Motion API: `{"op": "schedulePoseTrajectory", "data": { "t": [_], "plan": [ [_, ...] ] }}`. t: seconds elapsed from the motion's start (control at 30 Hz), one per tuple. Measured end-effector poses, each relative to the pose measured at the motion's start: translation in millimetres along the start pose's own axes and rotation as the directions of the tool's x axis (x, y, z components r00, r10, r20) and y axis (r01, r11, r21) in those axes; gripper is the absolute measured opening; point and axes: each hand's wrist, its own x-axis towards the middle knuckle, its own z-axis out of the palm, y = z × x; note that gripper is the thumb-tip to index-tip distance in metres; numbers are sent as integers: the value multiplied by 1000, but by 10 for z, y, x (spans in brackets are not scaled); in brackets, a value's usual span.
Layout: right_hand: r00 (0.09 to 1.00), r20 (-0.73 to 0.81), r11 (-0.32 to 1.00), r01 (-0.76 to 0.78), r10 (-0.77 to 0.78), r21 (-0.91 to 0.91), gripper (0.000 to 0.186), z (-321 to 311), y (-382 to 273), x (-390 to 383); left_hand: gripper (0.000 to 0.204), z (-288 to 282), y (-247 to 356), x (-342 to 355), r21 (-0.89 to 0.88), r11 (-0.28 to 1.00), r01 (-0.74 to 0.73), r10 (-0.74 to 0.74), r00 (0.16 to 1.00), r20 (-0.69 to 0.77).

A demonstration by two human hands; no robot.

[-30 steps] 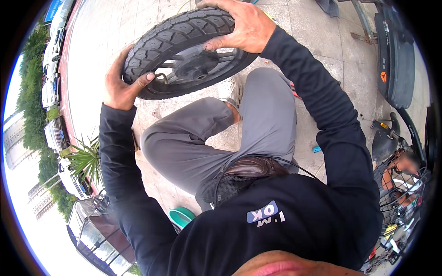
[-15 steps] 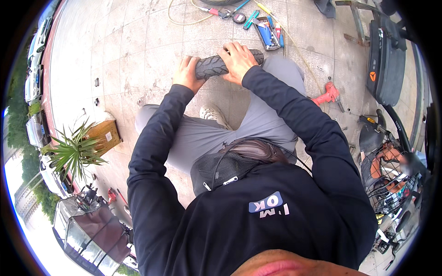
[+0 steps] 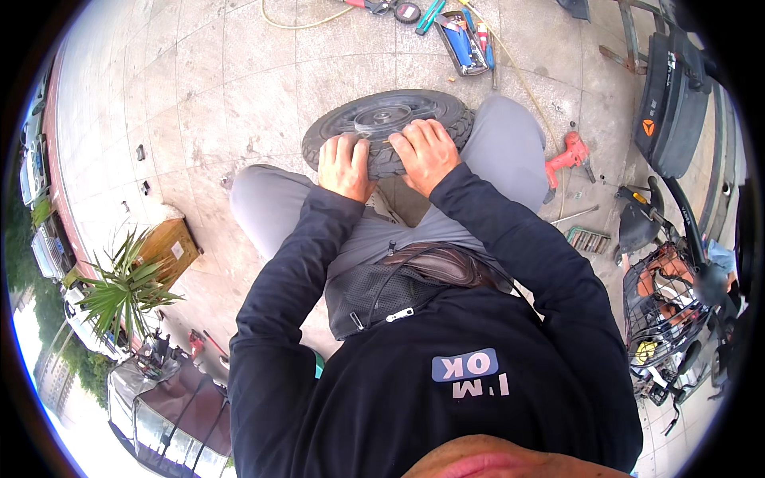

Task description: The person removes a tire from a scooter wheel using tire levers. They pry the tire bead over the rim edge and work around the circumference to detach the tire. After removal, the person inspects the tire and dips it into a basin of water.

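A black wheel (image 3: 335, 127) with a treaded tyre and a dark hub stands tilted between my knees. Its flat face is turned partly up. My left hand (image 3: 346, 166) grips the near edge of the tyre, fingers curled over the top onto the rim side. A short way to the right, my right hand (image 3: 429, 155) holds the same edge in the same manner. Both thumbs are mostly hidden, as is the wheel's underside. The wheel's right side lies close to my right knee (image 3: 510, 139).
Beyond the wheel lies a tool tray (image 3: 462, 44), with a yellow hose (image 3: 522, 84) running past it. To the right are a red power tool (image 3: 568, 155), a bit set (image 3: 588, 240) and a wire basket (image 3: 665, 295). A potted plant (image 3: 123, 275) stands left.
The wheel has tipped from edge-on, so its hub face now shows. Both hands have come nearer to my body and still grip the tyre.
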Motion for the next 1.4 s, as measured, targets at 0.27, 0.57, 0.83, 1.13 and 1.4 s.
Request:
{"op": "schedulePoseTrajectory", "data": {
  "t": [0.27, 0.57, 0.83, 1.13, 1.4],
  "plan": [
    [1000, 13, 1000, -19, 19, 20, 39, 62, -32, 104, 61, -51, -122, 17, -44, 999, 15, -15, 1000, -3],
    [997, 58, 998, -45, 42, 46, 42, 55, -30, 220, 52, -41, -235, 92, -89, 996, 8, -11, 1000, -24],
    [996, 72, 997, -47, 43, 58, 49, 43, -27, 267, 51, -23, -283, 126, -89, 996, -17, 13, 999, -45],
    [994, 103, 996, -54, 47, 76, 62, 18, -8, 362, 49, -45, -333, 193, -100, 995, -24, 19, 998, -53],
    [988, 146, 996, -57, 46, 73, 59, -5, 4, 419, 53, -88, -340, 220, -116, 993, 1, -4, 1000, -26]
  ]
}}
